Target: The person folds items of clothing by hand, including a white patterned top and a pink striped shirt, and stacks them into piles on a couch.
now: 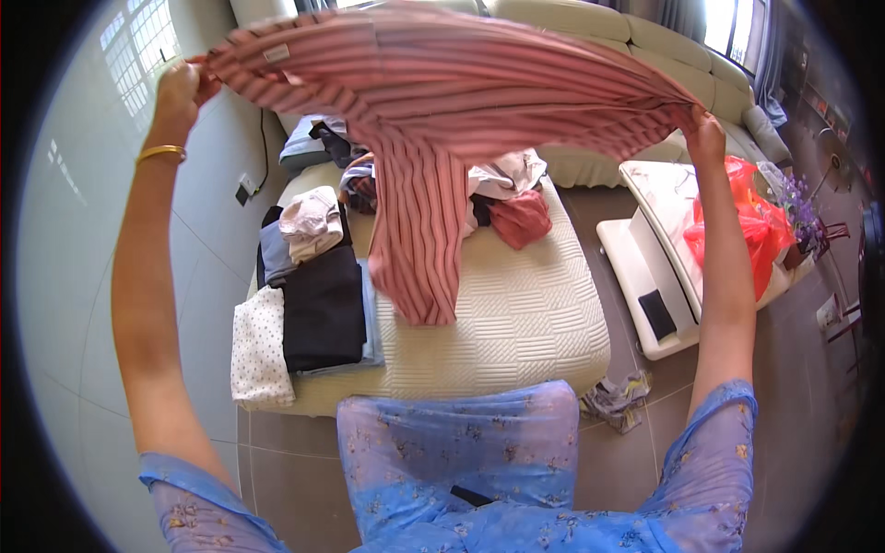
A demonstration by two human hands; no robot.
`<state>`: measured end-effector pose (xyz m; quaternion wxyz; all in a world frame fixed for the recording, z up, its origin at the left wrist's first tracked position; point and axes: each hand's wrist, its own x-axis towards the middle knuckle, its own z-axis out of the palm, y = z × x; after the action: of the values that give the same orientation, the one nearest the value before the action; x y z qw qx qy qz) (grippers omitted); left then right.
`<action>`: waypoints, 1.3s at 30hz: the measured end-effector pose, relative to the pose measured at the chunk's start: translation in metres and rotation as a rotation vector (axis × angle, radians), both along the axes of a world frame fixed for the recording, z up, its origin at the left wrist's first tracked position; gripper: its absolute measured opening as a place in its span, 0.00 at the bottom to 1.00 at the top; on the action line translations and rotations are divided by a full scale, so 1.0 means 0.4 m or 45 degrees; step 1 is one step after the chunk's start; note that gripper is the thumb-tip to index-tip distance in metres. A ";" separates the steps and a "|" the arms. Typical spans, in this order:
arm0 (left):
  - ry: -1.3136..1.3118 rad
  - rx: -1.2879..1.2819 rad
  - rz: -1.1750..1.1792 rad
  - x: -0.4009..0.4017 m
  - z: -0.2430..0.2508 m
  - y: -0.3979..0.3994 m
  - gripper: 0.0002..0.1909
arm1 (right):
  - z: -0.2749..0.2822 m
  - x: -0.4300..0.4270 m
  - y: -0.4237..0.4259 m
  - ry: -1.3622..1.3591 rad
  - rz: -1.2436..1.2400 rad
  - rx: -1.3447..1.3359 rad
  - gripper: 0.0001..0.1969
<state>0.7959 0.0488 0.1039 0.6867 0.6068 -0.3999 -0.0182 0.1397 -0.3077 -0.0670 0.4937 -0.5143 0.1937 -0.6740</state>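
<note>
A pink garment with dark stripes (442, 90) is stretched in the air between my raised hands. My left hand (183, 93), with a gold bangle at the wrist, grips one end near a small white label. At the opposite end, my right hand (704, 135) pinches the bunched cloth. One striped part, apparently a sleeve, hangs down over the cream quilted seat (525, 297). On the seat's left side lie folded black cloth (323, 311), white dotted cloth (261, 349) and a small pale folded garment (311, 218). Behind the hanging cloth is a partly hidden heap with a red garment (520, 218).
A white low table (653, 193) with a red plastic bag (750, 228) stands to the right. A cream sofa (594, 31) runs along the back. Crumpled patterned cloth (617, 401) lies on the tiled floor. A glossy wall (76, 263) rises at left, with a plugged-in cord.
</note>
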 end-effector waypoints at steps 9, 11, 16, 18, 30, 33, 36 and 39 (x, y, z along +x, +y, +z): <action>0.021 0.252 -0.288 -0.142 -0.298 0.187 0.09 | -0.259 -0.138 0.120 0.004 0.313 0.152 0.15; 0.146 0.453 -0.262 -0.136 -0.485 0.246 0.08 | -0.424 -0.102 0.160 0.236 0.418 0.223 0.13; 0.379 0.927 -0.209 -0.164 -0.879 0.338 0.07 | -0.779 -0.094 0.291 0.345 0.253 0.763 0.07; 0.418 1.039 -0.213 -0.211 -0.929 0.362 0.06 | -0.859 -0.115 0.330 0.374 0.221 0.856 0.05; -1.205 0.981 -0.010 -0.422 -0.931 0.390 0.06 | -0.894 -0.131 0.385 0.353 0.258 0.844 0.04; -1.348 0.675 -0.397 -0.564 -0.945 0.370 0.09 | -0.871 -0.114 0.392 0.392 0.254 0.843 0.04; -1.369 0.736 -0.676 -0.675 -1.074 0.353 0.14 | -0.880 -0.111 0.393 0.394 0.251 0.860 0.04; -1.498 0.749 -0.551 -0.726 -1.148 0.288 0.21 | -0.886 -0.110 0.398 0.402 0.242 0.891 0.05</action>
<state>0.5055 0.1640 -0.3552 0.1436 0.5834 -0.7964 0.0696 0.0958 -0.1487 -0.4216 0.6633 -0.4280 0.4370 -0.4311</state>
